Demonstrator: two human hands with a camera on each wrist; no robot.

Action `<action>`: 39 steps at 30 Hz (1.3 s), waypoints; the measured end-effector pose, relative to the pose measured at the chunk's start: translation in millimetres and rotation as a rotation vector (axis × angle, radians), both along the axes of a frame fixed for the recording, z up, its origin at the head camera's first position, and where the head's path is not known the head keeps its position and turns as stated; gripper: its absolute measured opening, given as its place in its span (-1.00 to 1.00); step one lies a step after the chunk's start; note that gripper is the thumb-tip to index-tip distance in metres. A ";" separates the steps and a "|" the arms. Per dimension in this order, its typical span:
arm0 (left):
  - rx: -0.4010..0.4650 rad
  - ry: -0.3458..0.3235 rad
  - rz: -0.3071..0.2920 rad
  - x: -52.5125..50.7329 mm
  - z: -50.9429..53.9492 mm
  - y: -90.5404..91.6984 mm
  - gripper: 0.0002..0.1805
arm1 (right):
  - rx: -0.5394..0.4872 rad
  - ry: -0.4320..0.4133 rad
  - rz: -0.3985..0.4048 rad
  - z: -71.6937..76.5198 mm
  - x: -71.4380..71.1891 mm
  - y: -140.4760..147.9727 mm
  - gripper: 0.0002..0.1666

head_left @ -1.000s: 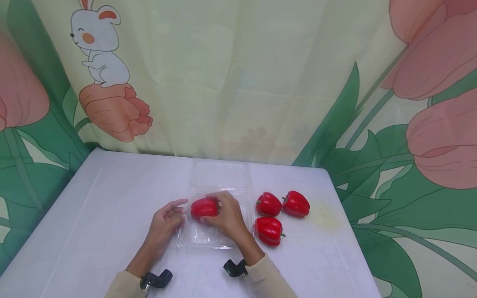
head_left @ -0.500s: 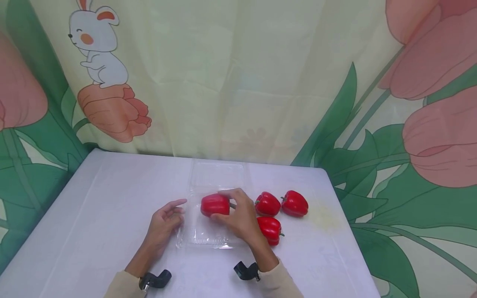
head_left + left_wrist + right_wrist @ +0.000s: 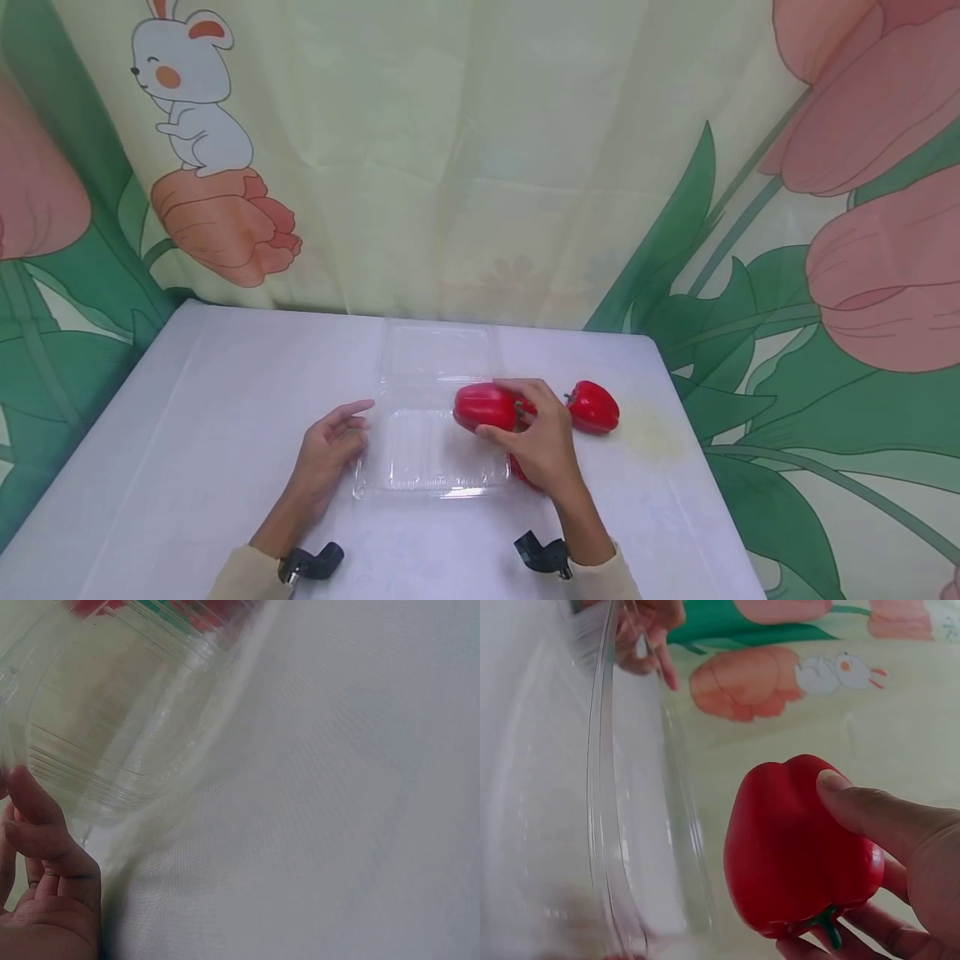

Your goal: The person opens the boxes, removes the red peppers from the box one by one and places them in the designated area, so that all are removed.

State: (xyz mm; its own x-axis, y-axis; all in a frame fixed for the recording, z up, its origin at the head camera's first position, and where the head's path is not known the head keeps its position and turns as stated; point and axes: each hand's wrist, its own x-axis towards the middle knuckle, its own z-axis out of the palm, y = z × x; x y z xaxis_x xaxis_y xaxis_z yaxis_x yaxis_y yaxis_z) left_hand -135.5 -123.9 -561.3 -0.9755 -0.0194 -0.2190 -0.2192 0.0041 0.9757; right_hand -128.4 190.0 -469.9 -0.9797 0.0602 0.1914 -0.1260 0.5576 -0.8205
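My right hand (image 3: 547,437) grips a red bell pepper (image 3: 483,407) above the right side of a clear plastic clamshell container (image 3: 416,454). In the right wrist view the thumb presses the side of the pepper (image 3: 795,847), its green stem pointing down, with other fingers behind it. The container lies with its lid (image 3: 441,350) folded back, and no pepper sits in its tray. My left hand (image 3: 330,446) rests beside the container's left edge, fingers loosely bent. In the left wrist view a fingertip of the hand (image 3: 52,877) meets the container wall; whether it presses is unclear.
To the right of the container another red bell pepper (image 3: 595,408) lies on the white table (image 3: 225,417). A further pepper (image 3: 522,472) shows partly behind my right hand, and one more is mostly hidden by the fingers. A printed curtain (image 3: 465,167) hangs behind.
My right hand has lifted the bell pepper out of the container's left part and carried it rightward to the right rim. The left hand stays in place.
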 end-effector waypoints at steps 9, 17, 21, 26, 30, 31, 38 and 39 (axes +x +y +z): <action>0.001 0.007 -0.004 -0.8 -1.5 -0.4 -0.40 | 0.010 -0.031 -0.116 1.9 12.3 51.4 -0.06; 0.009 0.008 -0.007 -0.4 -1.3 -0.9 -0.42 | 0.034 -0.043 -0.205 -1.9 26.7 92.4 -0.06; 0.007 0.010 -0.007 0.2 -0.9 -1.2 -0.42 | 0.057 -0.075 -0.252 -6.8 34.3 109.0 -0.05; 0.006 0.016 -0.010 1.2 -0.2 -1.8 -0.43 | 0.078 -0.113 -0.299 -16.5 42.8 125.2 -0.03; 0.002 0.025 -0.012 1.8 1.0 -1.9 -0.44 | 0.094 -0.121 -0.333 -26.8 46.7 134.3 -0.04; 0.000 0.028 -0.012 1.9 1.2 -1.9 -0.45 | 0.097 -0.120 -0.337 -29.3 47.1 136.1 -0.04; -0.005 0.027 -0.008 1.5 -0.2 -0.4 -0.47 | 0.129 -0.145 -0.346 -44.0 45.7 147.5 -0.04; -0.007 0.026 -0.006 1.7 -0.4 -0.1 -0.48 | 0.130 -0.155 -0.346 -45.8 45.0 149.0 -0.03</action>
